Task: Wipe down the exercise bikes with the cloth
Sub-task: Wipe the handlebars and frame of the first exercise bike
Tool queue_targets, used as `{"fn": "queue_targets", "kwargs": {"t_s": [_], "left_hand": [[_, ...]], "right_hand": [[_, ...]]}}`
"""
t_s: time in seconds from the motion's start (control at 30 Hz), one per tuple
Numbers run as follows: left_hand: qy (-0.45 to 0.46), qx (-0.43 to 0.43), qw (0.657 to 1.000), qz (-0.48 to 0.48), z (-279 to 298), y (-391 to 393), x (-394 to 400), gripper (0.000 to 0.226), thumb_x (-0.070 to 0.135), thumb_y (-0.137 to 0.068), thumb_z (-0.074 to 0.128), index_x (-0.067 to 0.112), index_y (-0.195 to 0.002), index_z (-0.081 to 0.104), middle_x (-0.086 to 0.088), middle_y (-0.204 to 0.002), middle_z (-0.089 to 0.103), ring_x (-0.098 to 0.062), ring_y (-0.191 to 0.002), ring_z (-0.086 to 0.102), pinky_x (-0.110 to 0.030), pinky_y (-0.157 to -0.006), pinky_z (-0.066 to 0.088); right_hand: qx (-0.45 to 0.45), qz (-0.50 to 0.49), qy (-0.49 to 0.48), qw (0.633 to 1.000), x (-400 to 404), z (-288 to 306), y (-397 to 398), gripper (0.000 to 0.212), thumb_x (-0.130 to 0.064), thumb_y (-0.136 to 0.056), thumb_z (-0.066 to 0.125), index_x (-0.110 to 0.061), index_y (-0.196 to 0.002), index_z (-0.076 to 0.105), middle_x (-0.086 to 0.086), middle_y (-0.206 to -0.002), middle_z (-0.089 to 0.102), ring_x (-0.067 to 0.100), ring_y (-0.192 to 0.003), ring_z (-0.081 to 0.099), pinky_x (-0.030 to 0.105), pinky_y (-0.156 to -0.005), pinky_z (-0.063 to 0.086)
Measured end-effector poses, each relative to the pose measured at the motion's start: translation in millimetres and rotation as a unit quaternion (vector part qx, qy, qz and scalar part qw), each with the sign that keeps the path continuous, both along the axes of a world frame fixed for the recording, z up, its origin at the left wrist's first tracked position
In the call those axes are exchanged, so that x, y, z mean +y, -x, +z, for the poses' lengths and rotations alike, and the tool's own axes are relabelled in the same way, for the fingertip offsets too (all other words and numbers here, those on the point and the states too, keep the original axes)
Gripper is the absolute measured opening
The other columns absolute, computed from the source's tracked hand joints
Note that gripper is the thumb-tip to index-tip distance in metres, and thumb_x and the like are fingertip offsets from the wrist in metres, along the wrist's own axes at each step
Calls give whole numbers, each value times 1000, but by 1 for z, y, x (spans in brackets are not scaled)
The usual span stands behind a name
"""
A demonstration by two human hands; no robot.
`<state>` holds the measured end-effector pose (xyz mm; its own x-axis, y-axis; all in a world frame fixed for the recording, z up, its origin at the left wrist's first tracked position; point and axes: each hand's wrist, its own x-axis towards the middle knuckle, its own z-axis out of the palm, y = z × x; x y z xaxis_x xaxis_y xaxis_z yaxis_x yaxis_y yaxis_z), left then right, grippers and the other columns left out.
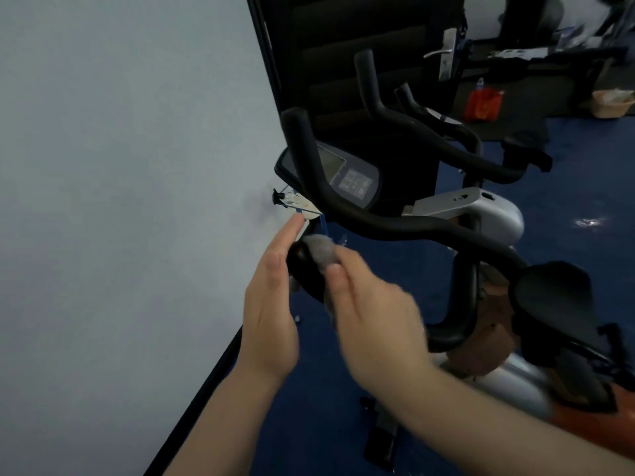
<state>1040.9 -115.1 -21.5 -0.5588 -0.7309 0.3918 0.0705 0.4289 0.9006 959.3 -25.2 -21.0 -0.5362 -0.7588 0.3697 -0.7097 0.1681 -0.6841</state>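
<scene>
- Nearest, at 5 o'clock: right hand (pixel 374 304), blurred, grip clamped on a grey cloth (pixel 321 250) pressed over the end of the near handlebar (pixel 405 231).
- At 7 o'clock: left hand (pixel 271 304), fingers straight and together, palm flat against the left side of the same bar end, clamped on nothing.
- Centre: black handlebar of the exercise bike (pixel 481 211) curving up toward 12 o'clock, grey console (pixel 343 176) just behind it.
- At 3 o'clock: black saddle (pixel 556 297) above the silver and orange frame.
- At 1 o'clock: second set of handlebars (pixel 429 125), in front of a dark door (pixel 360 56).
- From 8 to 11 o'clock: pale wall (pixel 120 166); blue floor (pixel 326 407) below.
</scene>
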Motion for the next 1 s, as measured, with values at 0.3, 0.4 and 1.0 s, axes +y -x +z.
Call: {"fn": "queue_targets", "kwargs": {"t_s": [0.3,0.4,1.0], "left_hand": [[131,-40,990,20,2,11,-20,47,37,-100,27,17,-123,63,10,-118,66,-4,-114,59,-19,-95,46],[136,-66,988,-6,6,9,-33,44,38,-99,28,23,-123,62,12,-119,66,-7,-115,60,-32,-96,50],[598,-150,787,-15,30,24,-41,37,20,-100,38,6,-103,73,-6,-104,72,-27,-105,64,-42,-105,36]], "right_hand": [[-87,-46,40,994,-11,6,-2,32,-48,-90,25,-25,-100,43,-8,-69,58,15,-62,58,35,-58,43],[33,-35,45,998,-16,7,-11,30,-33,-96,41,-27,-125,37,-6,-80,65,15,-60,59,32,-55,42],[103,-187,-24,977,63,-61,24,40,-26,-96,32,-8,-115,62,5,-113,63,22,-112,56,37,-113,26]]}}
